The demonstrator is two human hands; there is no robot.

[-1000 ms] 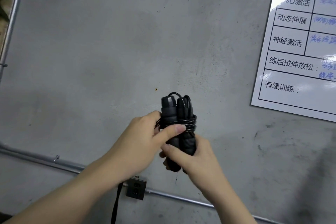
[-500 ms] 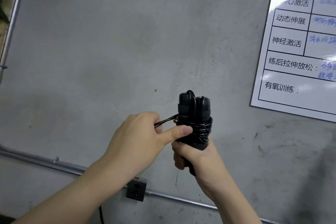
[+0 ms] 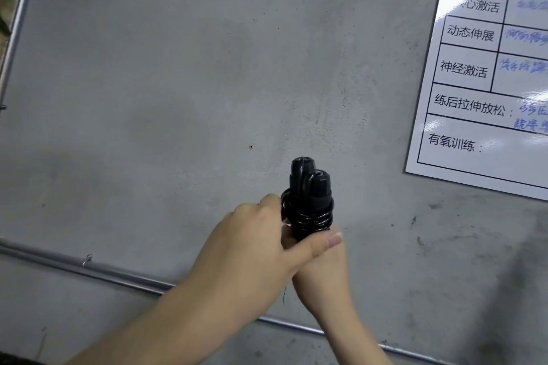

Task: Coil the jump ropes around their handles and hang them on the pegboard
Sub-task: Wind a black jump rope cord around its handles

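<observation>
Gym: training-schedule whiteboard (image 3: 486,74) on concrete wall (image 3: 178,68).

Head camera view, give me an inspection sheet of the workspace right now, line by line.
Surface: grey concrete wall; no table seen.
Job's things: two black handles held together upright, rope coiled around them; pegboard not seen.
Clutter: nothing seen.
Grippers: left hand grips the bundle, thumb across its front; right hand grips it from below.
Cables: metal conduit runs along the wall.
Surroundings: whiteboard chart at upper right, small wall hook.
</observation>
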